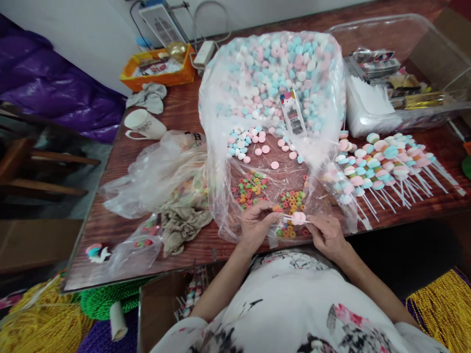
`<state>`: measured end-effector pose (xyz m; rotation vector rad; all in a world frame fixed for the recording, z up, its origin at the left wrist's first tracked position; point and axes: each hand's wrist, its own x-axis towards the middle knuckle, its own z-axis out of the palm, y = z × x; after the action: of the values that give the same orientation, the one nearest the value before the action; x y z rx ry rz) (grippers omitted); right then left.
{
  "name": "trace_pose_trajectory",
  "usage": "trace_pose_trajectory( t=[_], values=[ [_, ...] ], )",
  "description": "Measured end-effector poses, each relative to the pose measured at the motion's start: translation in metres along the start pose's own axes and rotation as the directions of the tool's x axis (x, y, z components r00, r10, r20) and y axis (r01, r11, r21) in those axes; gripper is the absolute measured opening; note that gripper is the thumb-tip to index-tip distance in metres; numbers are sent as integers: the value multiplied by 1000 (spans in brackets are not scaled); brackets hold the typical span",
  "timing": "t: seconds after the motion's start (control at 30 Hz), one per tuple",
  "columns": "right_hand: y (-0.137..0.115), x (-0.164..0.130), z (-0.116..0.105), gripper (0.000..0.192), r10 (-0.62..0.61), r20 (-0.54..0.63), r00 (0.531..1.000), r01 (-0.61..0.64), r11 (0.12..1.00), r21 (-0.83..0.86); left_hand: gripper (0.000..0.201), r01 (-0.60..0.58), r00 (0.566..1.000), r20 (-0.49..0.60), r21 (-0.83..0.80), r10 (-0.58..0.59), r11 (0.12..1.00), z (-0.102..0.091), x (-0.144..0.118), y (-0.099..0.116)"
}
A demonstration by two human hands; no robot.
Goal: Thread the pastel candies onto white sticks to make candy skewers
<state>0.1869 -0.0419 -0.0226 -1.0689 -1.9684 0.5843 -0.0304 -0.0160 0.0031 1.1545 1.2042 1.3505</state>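
Both hands meet just above the near edge of the desk (pixel 154 147). On the desk stands a big clear bag (pixel 272 83), full of pink, blue and white candy discs, and its open mouth spreads toward the person. Loose discs (pixel 250 142) and small colored rings (pixel 253 189) lie on the plastic in front of the hands. To the right lies a row of finished skewers (pixel 386 164), sticks pointing to the near right. To the left lies a crumpled bag (pixel 158 171), with a white mug (pixel 143 125) behind it. The left hand (pixel 255 223) pinches a ring with narrow fingers. The right hand (pixel 327 235) holds a stick (pixel 298 218) carrying pink discs, fingers closed around it, between both hands.
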Motion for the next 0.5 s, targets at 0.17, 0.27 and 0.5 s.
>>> trace_pose_trajectory(
  t=[0.17, 0.27, 0.5],
  values=[
    [1, -1, 0, 16, 2, -21, 1000, -2, 1000, -1, 18, -97, 995, 3, 63, 97, 993, 0, 1, 1],
    [2, -1, 0, 16, -3, -42, 999, 3, 1000, 1, 17, -107, 994, 4, 66, 107, 992, -1, 0, -2],
    [1, 1, 0, 17, -4, -56, 998, 4, 1000, 2, 17, -241, 969, 12, 236, 245, 941, -2, 0, -2]
  ],
)
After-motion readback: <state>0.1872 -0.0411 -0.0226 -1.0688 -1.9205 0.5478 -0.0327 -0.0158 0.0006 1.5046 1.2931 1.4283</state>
